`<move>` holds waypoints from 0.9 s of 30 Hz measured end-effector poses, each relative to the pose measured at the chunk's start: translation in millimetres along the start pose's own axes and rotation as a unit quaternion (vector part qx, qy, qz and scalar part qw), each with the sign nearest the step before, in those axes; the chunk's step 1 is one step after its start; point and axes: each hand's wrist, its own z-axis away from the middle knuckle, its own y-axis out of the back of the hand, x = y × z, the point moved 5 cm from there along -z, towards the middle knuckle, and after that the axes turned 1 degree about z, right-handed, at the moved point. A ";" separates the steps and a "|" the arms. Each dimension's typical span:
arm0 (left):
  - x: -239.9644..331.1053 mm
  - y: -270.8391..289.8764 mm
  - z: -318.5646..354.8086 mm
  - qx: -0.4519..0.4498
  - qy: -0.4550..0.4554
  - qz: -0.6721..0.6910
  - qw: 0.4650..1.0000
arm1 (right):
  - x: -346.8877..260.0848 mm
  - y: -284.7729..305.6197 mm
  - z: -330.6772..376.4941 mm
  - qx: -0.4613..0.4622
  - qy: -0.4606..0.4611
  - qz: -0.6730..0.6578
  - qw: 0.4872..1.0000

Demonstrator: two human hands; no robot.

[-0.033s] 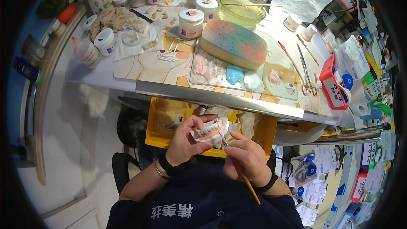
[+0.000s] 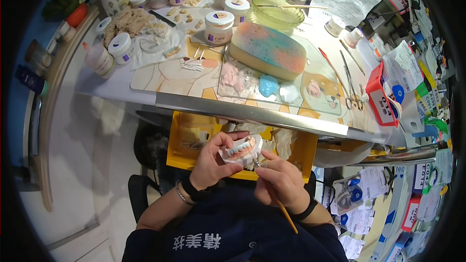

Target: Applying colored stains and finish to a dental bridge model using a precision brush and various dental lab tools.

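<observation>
My left hand [image 2: 212, 161] is closed round a white dental model [image 2: 242, 149] with pale bluish-white teeth and pink gums, held above the open yellow drawer. My right hand [image 2: 284, 179] is closed on a slim brush [image 2: 282, 209] with a wooden handle and metal ferrule. The handle slants down past the palm toward my lap. The brush's front end is at the lower right edge of the model; its tip is too small to make out, so I cannot tell whether it touches.
Beneath my hands, the yellow drawer [image 2: 175, 151] holds crumpled tissue. On the desk lie a glass slab [image 2: 252, 91] with pink, blue and white pastes, a stained sponge [image 2: 267, 51], a greenish bowl [image 2: 262, 17], white-lidded jars [image 2: 218, 26], scissors [image 2: 347, 77] and a red bin [image 2: 378, 94].
The brush's front end has drawn back from the model's teeth to its lower right edge. My right hand has shifted slightly; my left hand and the model stay in place.
</observation>
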 end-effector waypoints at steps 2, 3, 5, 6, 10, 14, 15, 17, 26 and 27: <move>-0.4 -1.1 -0.2 -0.016 0.004 0.012 1.000 | 1.0 -2.4 2.2 0.003 0.002 0.015 1.000; 0.1 -1.5 -0.1 -0.015 0.004 0.012 1.000 | 1.5 -3.1 2.9 0.004 0.001 0.011 1.000; 1.6 -2.8 0.0 -0.012 0.001 0.021 1.000 | 2.0 -3.5 2.9 0.005 -0.001 0.006 1.000; 1.6 -2.7 0.1 -0.012 0.000 0.021 1.000 | 2.0 -3.3 2.4 0.002 -0.001 0.007 1.000; 3.3 -2.3 0.1 -0.017 -0.006 0.006 1.000 | 0.4 -3.3 1.0 -0.009 0.008 0.026 1.000; 3.9 -2.8 1.0 -0.002 -0.001 -0.017 1.000 | 0.2 -4.6 2.0 -0.015 0.014 0.034 0.999; 4.1 -3.1 1.1 -0.001 -0.001 -0.017 1.000 | -0.3 -4.7 1.2 -0.016 0.015 0.036 0.999; 4.6 -3.3 1.4 0.000 -0.003 -0.022 1.000 | -0.4 -5.1 0.9 -0.017 0.017 0.037 0.999; 5.1 -5.0 0.9 -0.006 -0.007 -0.023 1.000 | -0.5 -4.9 1.5 -0.018 0.019 0.044 0.999; 4.8 -4.7 0.9 -0.006 -0.007 -0.023 1.000 | -0.2 -5.1 1.7 -0.018 0.020 0.041 0.999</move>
